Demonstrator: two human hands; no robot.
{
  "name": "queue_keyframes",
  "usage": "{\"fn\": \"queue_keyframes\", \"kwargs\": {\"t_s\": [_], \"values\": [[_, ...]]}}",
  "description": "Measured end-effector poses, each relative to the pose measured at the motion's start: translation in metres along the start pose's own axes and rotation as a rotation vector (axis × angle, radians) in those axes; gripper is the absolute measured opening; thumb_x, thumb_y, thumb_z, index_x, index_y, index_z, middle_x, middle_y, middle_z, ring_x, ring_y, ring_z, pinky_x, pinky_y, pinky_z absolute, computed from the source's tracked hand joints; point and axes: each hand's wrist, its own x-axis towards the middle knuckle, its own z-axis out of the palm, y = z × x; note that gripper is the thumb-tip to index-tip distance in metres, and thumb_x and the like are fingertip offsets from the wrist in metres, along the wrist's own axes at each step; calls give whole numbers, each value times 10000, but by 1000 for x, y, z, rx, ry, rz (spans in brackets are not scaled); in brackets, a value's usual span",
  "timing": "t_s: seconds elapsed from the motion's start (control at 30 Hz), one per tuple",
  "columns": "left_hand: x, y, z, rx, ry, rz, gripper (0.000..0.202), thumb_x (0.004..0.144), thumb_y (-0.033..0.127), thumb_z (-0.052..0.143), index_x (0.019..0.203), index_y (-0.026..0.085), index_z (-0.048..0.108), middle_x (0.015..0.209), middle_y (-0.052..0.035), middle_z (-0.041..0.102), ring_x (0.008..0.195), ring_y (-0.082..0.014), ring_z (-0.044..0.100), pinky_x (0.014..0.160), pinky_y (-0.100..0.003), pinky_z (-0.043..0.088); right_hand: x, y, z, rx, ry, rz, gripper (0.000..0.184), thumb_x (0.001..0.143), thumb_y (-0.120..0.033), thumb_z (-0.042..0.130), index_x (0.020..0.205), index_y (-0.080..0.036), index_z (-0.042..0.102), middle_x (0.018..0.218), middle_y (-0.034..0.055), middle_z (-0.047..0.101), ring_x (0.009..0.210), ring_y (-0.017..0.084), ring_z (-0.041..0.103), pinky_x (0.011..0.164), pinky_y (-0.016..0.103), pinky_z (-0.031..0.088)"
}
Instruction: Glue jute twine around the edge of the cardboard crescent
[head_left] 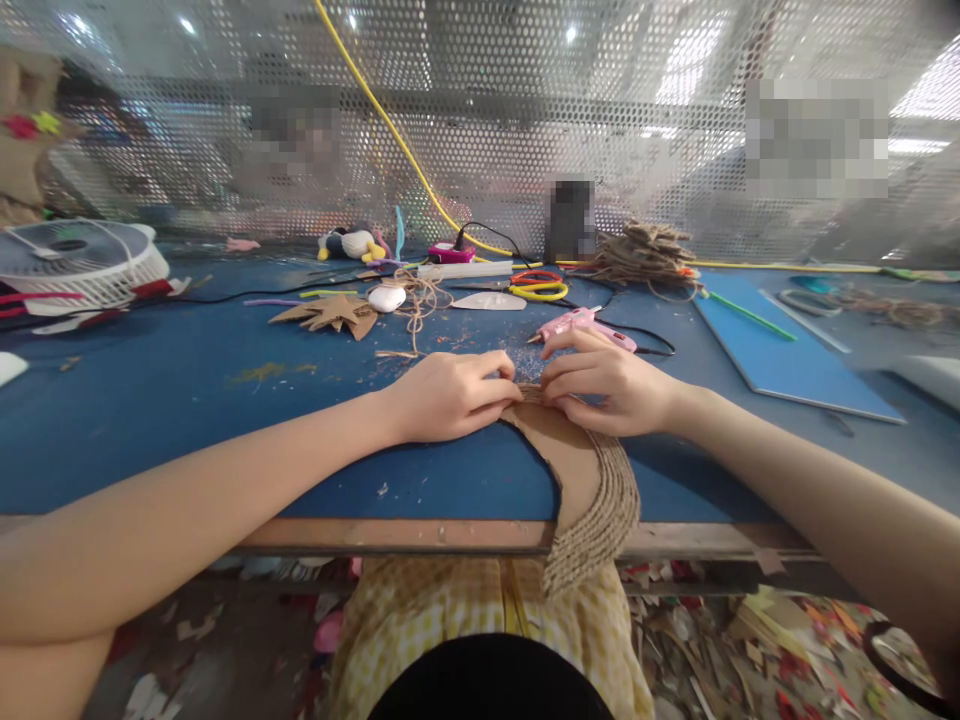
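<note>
A curved brown cardboard piece [571, 468], partly wrapped in rows of jute twine, lies on the blue table [187, 400] and hangs over its front edge. My left hand [448, 394] presses and pinches its upper end with the fingers closed. My right hand [611, 385] meets it from the right, fingers curled and pinching the same end of the twine-covered cardboard. The fingertips of both hands nearly touch.
A pink glue gun [583, 324] lies just behind my hands. Farther back are cardboard star shapes [330, 313], loose twine [416, 300], a heap of twine [645, 252], coloured rings [538, 286], a white fan [79, 258] and a blue board [787, 350]. Scraps litter the floor.
</note>
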Motion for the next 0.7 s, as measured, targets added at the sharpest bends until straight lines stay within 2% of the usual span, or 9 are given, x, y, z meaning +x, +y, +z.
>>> {"fn": "queue_keyframes", "kwargs": {"t_s": [0.13,0.37,0.7], "values": [[1,-1,-1,52,-13,53,299,1040,269,417,1163,215,684,1108,-60,677,857,-147,676,690,-257,504,0,0,0,-6,8,-8,180,889,-144,529,931,-225,684,953,46,725,1120,248,554,997,468,427],[1,-1,-3,105,-59,65,311,1046,280,403,1191,233,674,1142,-60,673,871,-149,682,699,-255,490,0,0,1,-9,18,-16,173,881,-142,544,931,-226,688,950,50,724,1129,247,548,1006,458,429],[2,-2,-3,88,-53,80,298,1049,276,407,1170,216,673,1122,-62,667,844,-147,682,667,-256,487,0,-1,0,-14,20,-18,181,882,-143,539,924,-221,696,955,50,730,1102,250,553,992,471,448]]}}
